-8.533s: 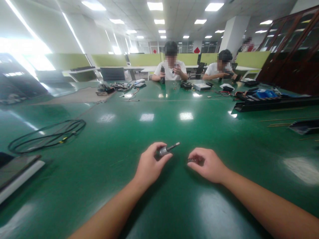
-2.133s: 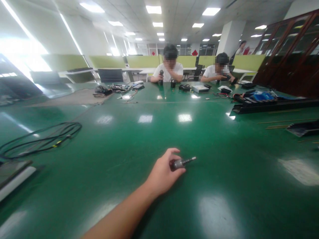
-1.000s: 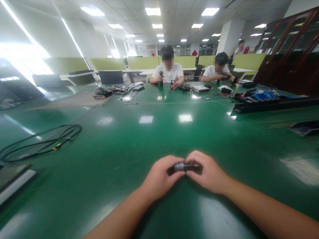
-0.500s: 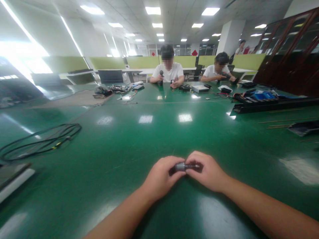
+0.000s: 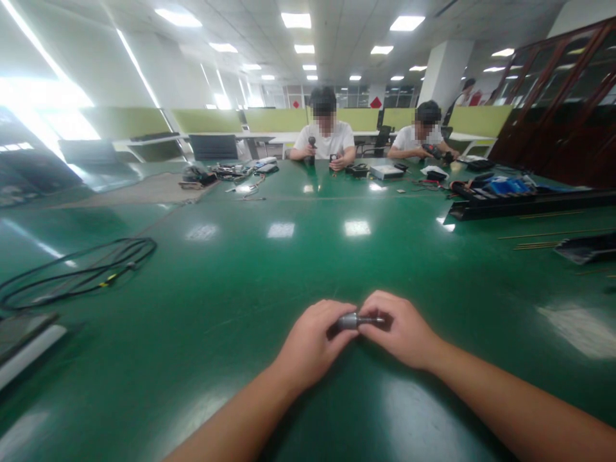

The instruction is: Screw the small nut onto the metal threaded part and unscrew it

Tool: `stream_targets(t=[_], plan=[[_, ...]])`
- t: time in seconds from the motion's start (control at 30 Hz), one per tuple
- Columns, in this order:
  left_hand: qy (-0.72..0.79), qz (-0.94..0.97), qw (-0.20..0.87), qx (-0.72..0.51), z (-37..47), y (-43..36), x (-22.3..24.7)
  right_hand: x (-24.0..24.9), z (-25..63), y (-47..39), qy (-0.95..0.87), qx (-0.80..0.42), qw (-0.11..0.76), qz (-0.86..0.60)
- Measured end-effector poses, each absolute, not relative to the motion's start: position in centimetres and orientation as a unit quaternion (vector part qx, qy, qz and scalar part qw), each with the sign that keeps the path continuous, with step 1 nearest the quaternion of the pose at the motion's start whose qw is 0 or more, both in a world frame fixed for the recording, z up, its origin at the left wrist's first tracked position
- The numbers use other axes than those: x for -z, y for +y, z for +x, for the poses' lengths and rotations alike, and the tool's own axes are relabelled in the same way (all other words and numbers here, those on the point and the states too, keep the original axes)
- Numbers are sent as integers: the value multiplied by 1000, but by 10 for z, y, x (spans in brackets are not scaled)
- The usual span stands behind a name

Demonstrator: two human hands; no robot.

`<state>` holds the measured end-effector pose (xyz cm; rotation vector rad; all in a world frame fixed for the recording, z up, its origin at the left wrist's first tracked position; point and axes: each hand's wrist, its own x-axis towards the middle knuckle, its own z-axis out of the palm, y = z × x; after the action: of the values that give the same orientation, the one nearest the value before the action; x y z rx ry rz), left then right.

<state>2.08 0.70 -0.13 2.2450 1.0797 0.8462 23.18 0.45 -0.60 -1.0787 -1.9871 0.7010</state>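
A small grey metal cylinder (image 5: 348, 321) with a thin shaft pointing right lies sideways between my two hands, low over the green table (image 5: 269, 276). My left hand (image 5: 315, 337) is closed around the cylinder's thick left end, thumb and fingers on either side. The fingertips of my right hand (image 5: 397, 327) pinch the part where the shaft meets the cylinder. The shaft's tip shows inside the curl of the right hand's fingers. The cylinder's left end is hidden in the left palm.
A coiled black cable (image 5: 120, 247) and a flat white-edged object (image 5: 33, 353) are on the left. Across the table two people sit with tools and parts. A long black channel (image 5: 520, 204) and thin rods (image 5: 534, 246) lie at right.
My hands and the metal cylinder have hardly moved. Across the table, the person at right has shifted the tool in their hands.
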Motion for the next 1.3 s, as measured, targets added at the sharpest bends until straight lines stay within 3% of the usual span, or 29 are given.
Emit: stream_targets(t=[1.3], plan=[[412,811,263,-323,18,7,3,7,233,3,-765,-278,376,-442]])
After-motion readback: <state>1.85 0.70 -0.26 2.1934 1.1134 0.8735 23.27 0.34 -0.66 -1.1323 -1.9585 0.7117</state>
